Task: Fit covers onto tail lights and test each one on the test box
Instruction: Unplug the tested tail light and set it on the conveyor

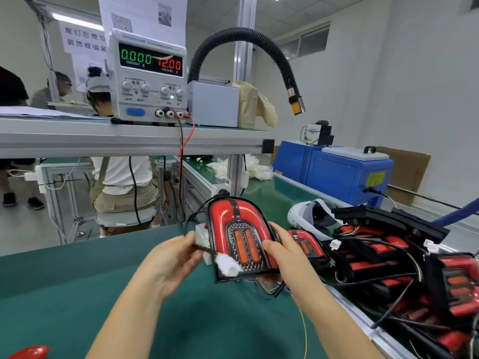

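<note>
I hold a red tail light (239, 237) with two orange bars upright above the green mat (77, 281). My right hand (282, 257) grips its right edge. My left hand (171, 257) pinches the light's dark cable, whose white plug (228, 266) hangs in front of the lens. A small white test box (203, 235) sits behind my left hand, partly hidden. The power supply (149, 76) on the shelf reads 0.000 A and 12.00 V, with red and black leads (181, 156) running down.
Several tail lights with wires are piled at the right (404, 268) on the conveyor. A white headset (311, 216) and a blue machine (334, 172) lie beyond. A red cover (31, 352) shows at bottom left. People work behind the shelf frame (129, 141).
</note>
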